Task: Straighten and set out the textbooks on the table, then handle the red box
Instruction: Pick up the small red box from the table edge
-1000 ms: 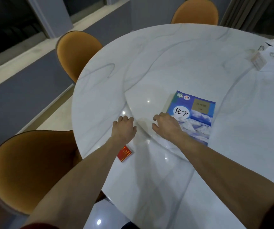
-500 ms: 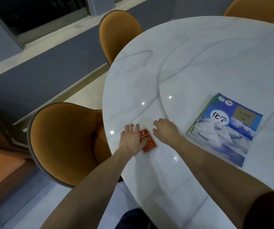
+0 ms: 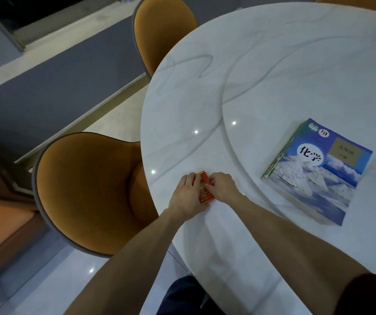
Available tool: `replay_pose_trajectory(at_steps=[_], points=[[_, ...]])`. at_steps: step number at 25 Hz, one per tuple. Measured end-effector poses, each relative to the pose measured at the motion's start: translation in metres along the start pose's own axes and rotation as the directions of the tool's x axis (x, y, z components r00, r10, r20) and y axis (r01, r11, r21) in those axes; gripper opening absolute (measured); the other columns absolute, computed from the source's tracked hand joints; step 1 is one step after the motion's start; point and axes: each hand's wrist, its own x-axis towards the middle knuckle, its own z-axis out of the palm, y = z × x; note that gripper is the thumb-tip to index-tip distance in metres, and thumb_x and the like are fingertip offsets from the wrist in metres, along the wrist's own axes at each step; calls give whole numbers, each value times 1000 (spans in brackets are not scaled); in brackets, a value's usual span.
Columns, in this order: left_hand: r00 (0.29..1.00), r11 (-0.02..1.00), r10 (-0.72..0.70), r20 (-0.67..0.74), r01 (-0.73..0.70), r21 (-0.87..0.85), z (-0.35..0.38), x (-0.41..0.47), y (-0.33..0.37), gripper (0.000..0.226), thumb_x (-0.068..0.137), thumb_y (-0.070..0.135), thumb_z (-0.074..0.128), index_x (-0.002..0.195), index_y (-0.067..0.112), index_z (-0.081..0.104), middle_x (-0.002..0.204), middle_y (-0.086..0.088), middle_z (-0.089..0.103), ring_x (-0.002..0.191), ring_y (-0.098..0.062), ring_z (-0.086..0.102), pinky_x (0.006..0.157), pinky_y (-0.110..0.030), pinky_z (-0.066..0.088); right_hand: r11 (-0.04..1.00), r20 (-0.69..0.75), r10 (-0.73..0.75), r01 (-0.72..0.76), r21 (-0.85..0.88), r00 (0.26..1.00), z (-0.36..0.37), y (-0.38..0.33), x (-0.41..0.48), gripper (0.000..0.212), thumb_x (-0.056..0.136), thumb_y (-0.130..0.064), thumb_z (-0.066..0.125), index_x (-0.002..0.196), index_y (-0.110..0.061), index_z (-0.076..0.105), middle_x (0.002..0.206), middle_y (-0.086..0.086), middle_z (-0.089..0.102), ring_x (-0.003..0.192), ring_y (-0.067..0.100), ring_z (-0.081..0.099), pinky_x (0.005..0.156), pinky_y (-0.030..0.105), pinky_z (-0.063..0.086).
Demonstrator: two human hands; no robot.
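The white bench (image 3: 273,64) holds the red box (image 3: 206,193) near its edge, long way pointing away from you. Both hands touch it: left hand (image 3: 186,196) fingers curl around its side, right hand (image 3: 222,186) fingers pinch its top.

Both hands meet on the red box (image 3: 205,189) near the left edge of the round marble table (image 3: 273,64): left hand (image 3: 187,196) grips one side, right hand (image 3: 223,187) the other. The stacked textbooks (image 3: 316,173) lie well apart toward the right edge. Two orange chairs (image 3: 87,192) stand beside the left edge.
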Motion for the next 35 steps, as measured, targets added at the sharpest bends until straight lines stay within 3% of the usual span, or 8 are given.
replay_pose_trajectory(at_steps=[6,12,15,18,26,31,35], points=[[999,998,42,2,-42,-41,-20,2,15,82,78,40,69,143,10,30,145,-8,33,138,-23,27,102,-37,48,988,-89,16,-2,155,996,-17,6,-10,28,90,-25,59,109,-7,67,109,12,71,100,26,65,76,26,45],[983,984,179,-30,-180,-18,-40,20,60,80,75,28,69,142,7,30,144,-11,31,137,-26,24,95,-41,53,978,-232,77,-28,205,970,-60,26,-30,28,89,-23,60,111,-8,67,108,13,70,100,27,64,82,29,48],[962,962,269,-47,-271,-41,-45,26,97,81,76,28,70,143,6,30,144,-11,31,138,-26,24,100,-38,49,973,-333,131,-56,223,934,-86,47,-47,27,88,-21,59,110,-8,68,105,14,71,100,29,64,84,32,48],[933,931,354,-70,-359,-67,-41,30,136,80,76,32,72,141,7,33,142,-11,34,136,-26,27,104,-37,46,968,-386,197,-116,223,901,-109,75,-70,25,88,-19,57,108,-9,69,105,14,72,98,28,65,76,31,47],[814,811,579,-29,-580,-76,0,27,274,85,74,35,72,145,11,31,141,-11,37,133,-27,32,111,-35,36,871,-499,461,-267,412,734,-153,182,-158,25,90,-24,55,107,-14,70,108,11,72,99,29,65,81,30,49],[713,716,698,68,-697,-46,36,13,350,84,76,38,70,144,8,30,143,-12,35,134,-27,30,111,-33,32,766,-512,614,-296,571,600,-158,250,-216,28,89,-15,54,112,-10,68,113,11,70,102,27,65,86,31,51],[646,658,750,142,-751,-59,65,-3,401,84,77,39,70,144,9,28,145,-9,32,137,-24,26,107,-34,40,704,-511,692,-319,635,510,-154,296,-254,29,89,-12,53,114,-9,67,112,11,70,101,26,66,88,32,52]])
